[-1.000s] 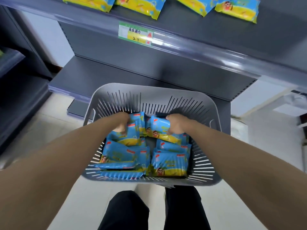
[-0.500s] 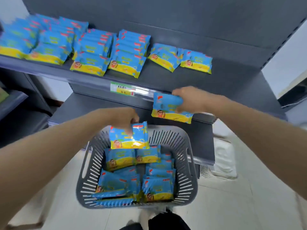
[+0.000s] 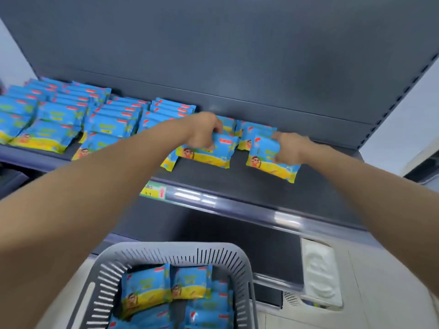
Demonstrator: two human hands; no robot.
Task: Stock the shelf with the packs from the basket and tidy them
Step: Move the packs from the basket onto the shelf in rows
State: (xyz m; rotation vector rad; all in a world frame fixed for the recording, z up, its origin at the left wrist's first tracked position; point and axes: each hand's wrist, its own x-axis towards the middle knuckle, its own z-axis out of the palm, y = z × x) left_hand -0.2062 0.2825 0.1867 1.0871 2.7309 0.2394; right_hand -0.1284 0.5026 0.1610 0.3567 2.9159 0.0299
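Blue-yellow packs (image 3: 47, 136) on shelf (image 3: 213, 178), more in basket (image 3: 180, 247)

Dark grey metal shelf (image 3: 204, 178) bears overlapping rows of blue-and-yellow plastic packs (image 3: 47, 136) from its left end to mid-span.

"2 4" on price tag (image 3: 154, 191), shelf (image 3: 237, 184) edge

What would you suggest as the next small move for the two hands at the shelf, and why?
Probably set both packs down flat and let go. The left hand grips the left pack and the right hand grips the right pack, both over bare shelf just in front of the stocked packs, and the basket holds more to fetch.
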